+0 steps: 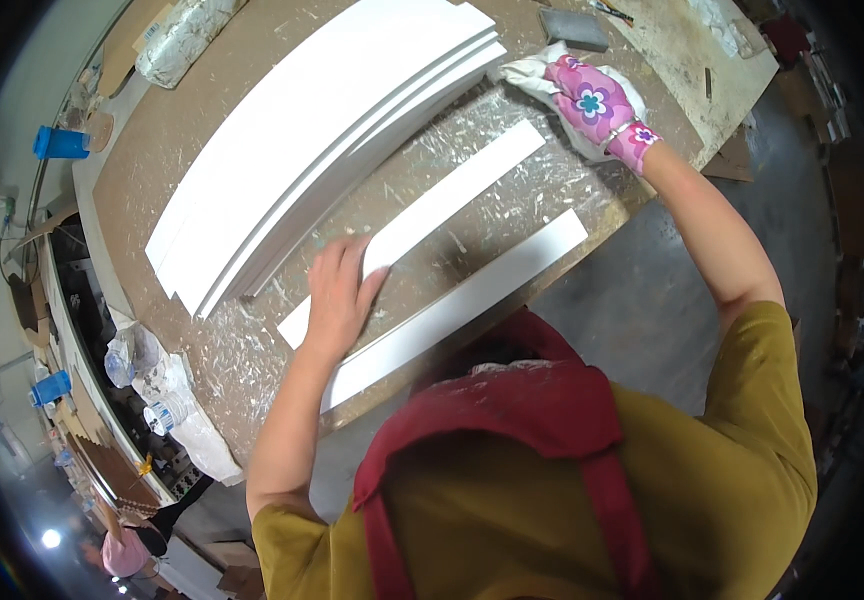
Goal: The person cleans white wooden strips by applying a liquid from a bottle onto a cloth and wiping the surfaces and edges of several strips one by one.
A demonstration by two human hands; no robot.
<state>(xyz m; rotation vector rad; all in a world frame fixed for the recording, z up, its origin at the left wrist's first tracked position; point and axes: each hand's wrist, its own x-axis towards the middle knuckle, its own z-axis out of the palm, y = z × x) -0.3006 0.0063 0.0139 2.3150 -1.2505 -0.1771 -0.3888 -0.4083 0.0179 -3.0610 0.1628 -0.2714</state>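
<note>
My bare left hand (340,292) lies across a long white strip (452,200) on the worktable, its fingers at the far edge and the thumb at the near one. To the right, my right hand (597,105), in a pink flowered glove, is closed on a white cloth (532,75) just past the strip's right end. A second white strip (462,300) runs along the table's near edge, roughly parallel to the first. Beyond both lies a stack of white boards (322,130), with several edges stepped along its near side.
A grey block (574,30) sits beyond the cloth on the paint-spattered worktable (252,370). Crumpled plastic (184,400) and a white roll-shaped container lie at the left edge. A blue cup (60,143) stands far left. Another person (127,552) is at lower left.
</note>
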